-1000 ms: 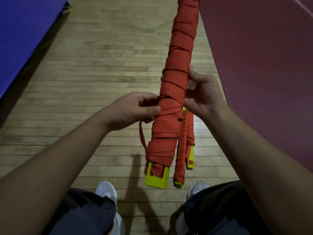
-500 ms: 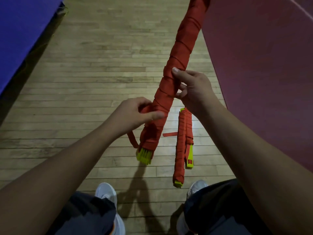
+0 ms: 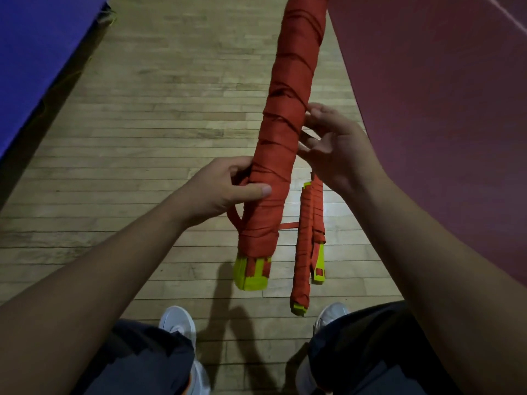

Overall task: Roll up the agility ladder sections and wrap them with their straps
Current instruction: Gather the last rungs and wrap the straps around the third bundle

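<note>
A long agility ladder bundle point(image 3: 285, 115), yellow-green rungs wound in orange strap, stands nearly upright in front of me, its yellow end point(image 3: 252, 273) pointing down. My left hand point(image 3: 225, 189) grips its lower part, thumb across the front, with a loose strap loop point(image 3: 233, 218) hanging below the palm. My right hand point(image 3: 330, 143) is at the bundle's right side, fingers spread and loosely bent, fingertips touching the wrap. A second, thinner wrapped bundle point(image 3: 308, 240) lies on the wooden floor behind it.
Wooden plank floor point(image 3: 159, 115) runs ahead. A blue mat point(image 3: 37, 52) borders the left, a dark red mat point(image 3: 442, 109) the right. My two white shoes point(image 3: 178, 323) and dark shorts are at the bottom.
The bundle has swung from tilted back to nearly upright and closer to me. My right hand has let go of its grip and opened beside the wrap. My left hand keeps its hold.
</note>
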The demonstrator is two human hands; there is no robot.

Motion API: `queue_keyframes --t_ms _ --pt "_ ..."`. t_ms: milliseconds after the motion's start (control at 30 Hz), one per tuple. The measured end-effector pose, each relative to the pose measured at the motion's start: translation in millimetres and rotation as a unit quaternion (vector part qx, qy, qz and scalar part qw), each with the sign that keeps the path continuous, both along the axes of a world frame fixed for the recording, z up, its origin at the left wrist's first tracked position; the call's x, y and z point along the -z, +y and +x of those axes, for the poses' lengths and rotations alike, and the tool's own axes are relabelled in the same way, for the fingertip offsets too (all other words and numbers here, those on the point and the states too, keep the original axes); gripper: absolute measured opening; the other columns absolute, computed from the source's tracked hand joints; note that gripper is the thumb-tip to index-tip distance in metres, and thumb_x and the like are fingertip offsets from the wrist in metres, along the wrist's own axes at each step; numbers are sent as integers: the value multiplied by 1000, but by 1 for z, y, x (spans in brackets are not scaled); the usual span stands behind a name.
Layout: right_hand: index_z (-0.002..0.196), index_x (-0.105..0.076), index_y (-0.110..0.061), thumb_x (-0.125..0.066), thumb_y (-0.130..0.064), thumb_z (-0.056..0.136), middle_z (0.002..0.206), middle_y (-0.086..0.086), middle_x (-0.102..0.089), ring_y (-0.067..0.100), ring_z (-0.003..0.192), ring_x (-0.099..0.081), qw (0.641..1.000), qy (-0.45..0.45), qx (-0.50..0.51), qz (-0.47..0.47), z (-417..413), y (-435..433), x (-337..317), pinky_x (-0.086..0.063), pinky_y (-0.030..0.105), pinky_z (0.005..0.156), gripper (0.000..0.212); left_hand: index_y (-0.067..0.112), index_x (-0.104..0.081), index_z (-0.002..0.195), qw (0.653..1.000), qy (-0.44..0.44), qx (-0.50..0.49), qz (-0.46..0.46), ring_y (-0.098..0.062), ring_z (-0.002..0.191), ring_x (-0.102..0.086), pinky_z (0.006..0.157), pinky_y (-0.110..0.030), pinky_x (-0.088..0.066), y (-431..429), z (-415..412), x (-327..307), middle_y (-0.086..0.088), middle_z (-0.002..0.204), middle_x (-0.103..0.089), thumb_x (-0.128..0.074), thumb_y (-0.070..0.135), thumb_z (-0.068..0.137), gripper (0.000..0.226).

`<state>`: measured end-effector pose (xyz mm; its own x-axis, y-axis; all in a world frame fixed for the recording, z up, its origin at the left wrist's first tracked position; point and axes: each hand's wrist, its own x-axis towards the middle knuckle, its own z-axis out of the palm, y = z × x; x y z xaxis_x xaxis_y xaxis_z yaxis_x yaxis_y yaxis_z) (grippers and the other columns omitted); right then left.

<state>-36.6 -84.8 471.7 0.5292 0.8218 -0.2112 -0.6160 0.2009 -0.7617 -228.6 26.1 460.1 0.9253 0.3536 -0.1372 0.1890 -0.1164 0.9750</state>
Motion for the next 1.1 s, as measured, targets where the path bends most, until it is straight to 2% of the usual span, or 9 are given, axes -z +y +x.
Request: queue_keyframes --t_ms 100,167,233,300,467,667,867,1000,1100 --pt "108 -62 0 -50 -10 98 100 14 -69 26 90 -64 993 96 -64 34 -9 -2 -2 -46 38 102 19 9 -68 120 991 -39 51 -119 -19 104 -69 89 -29 -56 -5 1 -1 -6 110 -74 -78 13 82 39" --pt "124 -56 8 -41 -13 99 126 27 -59 37 115 -56 983 143 -99 61 -14 -2 -3 -31 48 119 35 10 -68 119 982 -53 74 -168 -19 103 -70 86 -29 -57 -7 1 0 -4 109 -74 -72 16 80 40" --pt "137 -43 11 -38 -13 98 142 34 -44 44 125 -51 977 160 -121 78 -16 -3 -7 -31 54 119 47 14 -71 115 977 -50 77 -192 -18 97 -70 78 -27 -57 -8 1 0 -2 104 -74 -72 17 78 37" --pt "129 -52 12 -39 -11 98 137 35 -48 45 122 -54 976 158 -125 79 -15 -3 -9 -33 55 117 41 15 -73 112 977 -21 84 -195 -15 84 -64 66 -23 -52 -7 1 -2 -1 96 -71 -74 19 77 35" --pt "104 -58 -1 -41 -7 102 73 4 -67 15 65 -66 991 66 -98 57 -6 -6 -7 -46 36 89 19 14 -69 107 990 69 64 -103 -8 58 -46 49 -19 -37 -3 0 -1 5 70 -54 -75 23 86 24" --pt "115 -58 4 -54 -2 98 91 12 -66 21 77 -65 995 -91 -38 0 -3 2 2 -56 32 70 19 11 -74 98 986 100 13 134 1 61 -61 55 -11 -42 -2 0 7 1 86 -77 -75 22 90 14" --pt "125 -59 7 -70 -2 86 111 19 -62 26 99 -63 988 -146 13 -54 -4 12 10 -55 39 77 42 26 -70 109 974 112 -32 194 -1 90 -67 82 -19 -52 -19 1 10 11 98 -72 -84 55 66 54" --pt "108 -69 2 -71 1 87 93 9 -71 20 88 -68 987 -137 35 -79 -6 16 12 -54 40 79 21 24 -63 119 948 123 -68 284 -3 103 -59 89 -22 -48 -32 6 18 12 111 -63 -87 58 62 70" --pt "102 -69 0 -73 -1 85 89 9 -70 21 84 -65 990 -95 34 -96 -6 14 15 -54 37 74 17 24 -64 113 940 127 -83 305 -5 100 -56 85 -26 -48 -38 6 20 11 107 -61 -85 53 70 56"
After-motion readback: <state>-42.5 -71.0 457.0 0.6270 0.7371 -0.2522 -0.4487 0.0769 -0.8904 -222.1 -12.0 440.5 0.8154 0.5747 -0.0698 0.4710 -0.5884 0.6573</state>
